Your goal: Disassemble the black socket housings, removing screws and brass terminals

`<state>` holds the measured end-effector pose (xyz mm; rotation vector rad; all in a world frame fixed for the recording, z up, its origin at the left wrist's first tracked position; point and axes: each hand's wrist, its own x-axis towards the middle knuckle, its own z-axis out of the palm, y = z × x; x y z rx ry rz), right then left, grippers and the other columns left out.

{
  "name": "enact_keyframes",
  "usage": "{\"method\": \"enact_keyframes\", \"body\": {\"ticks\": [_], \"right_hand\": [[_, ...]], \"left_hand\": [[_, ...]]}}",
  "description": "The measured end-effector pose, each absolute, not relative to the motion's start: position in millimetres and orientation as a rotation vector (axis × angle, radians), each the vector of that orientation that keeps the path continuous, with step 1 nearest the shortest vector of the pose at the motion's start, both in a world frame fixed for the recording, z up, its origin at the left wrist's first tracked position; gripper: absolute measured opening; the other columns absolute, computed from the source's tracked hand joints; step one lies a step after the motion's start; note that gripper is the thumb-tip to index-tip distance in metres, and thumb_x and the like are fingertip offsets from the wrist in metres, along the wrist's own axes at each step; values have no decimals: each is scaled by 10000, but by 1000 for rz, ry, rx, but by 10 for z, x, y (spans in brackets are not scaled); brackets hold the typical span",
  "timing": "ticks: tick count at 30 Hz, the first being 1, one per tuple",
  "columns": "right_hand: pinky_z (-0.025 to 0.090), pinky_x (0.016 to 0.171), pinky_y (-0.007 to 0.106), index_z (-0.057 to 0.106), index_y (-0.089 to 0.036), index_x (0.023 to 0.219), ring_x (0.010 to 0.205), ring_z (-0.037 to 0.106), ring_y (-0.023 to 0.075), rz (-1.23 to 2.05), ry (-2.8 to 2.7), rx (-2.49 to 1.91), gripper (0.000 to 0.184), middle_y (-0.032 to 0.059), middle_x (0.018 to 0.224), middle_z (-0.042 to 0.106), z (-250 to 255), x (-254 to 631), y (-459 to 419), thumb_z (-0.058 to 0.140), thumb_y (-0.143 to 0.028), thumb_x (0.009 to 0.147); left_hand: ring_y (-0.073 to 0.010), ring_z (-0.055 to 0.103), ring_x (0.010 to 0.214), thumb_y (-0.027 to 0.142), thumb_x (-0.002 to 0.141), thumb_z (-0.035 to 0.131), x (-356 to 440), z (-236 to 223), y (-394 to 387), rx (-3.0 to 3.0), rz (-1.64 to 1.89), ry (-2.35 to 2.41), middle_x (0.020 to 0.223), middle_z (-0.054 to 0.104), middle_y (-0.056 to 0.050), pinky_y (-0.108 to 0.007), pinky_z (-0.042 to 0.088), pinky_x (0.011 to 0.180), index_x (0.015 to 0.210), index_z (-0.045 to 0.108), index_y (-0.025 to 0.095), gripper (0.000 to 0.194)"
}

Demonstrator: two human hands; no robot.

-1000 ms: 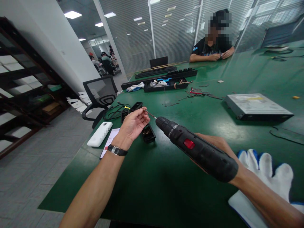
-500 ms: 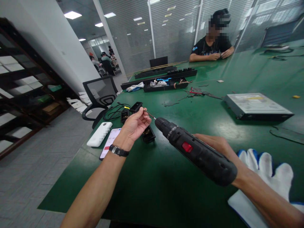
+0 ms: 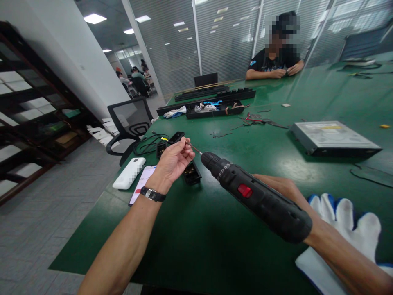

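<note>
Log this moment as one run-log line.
right hand: grips cordless screwdriver | left hand: pinches bit tip | black part: on green table

A green desk [image 3: 215, 229] carries a flat grey drive unit [image 3: 333, 137] at the right, a white-and-blue work glove [image 3: 344, 229] near the front edge, and a white power bank [image 3: 129, 173] beside a phone [image 3: 141, 184] at the left. Small black parts [image 3: 192, 173], cables [image 3: 149, 143] and long black trays [image 3: 215, 107] lie farther back, possibly holding scraps.
</note>
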<state>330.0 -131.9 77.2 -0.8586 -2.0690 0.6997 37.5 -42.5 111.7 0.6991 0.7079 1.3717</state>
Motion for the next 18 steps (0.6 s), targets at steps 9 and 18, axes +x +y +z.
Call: {"method": "enact_keyframes", "body": {"ticks": [9, 18], "right_hand": [[466, 535, 285, 595, -262, 859, 590, 609, 180, 672, -2037, -865, 128, -28, 713, 634, 776, 3246, -1318, 630, -142, 885], [442, 535, 288, 687, -268, 1110, 563, 592, 173, 519, -2095, -843, 253, -10, 761, 678, 650, 3281, -1260, 689, -182, 873]], "left_hand": [[-58, 564, 649, 273, 937, 722, 541, 1140, -442, 687, 1470, 729, 775, 607, -11, -184, 525, 649, 904, 706, 121, 156], [-89, 586, 659, 364, 995, 625, 458, 1197, -572, 749, 1377, 829, 789, 639, -32, -232, 520, 677, 1027, 716, 97, 284]]}}
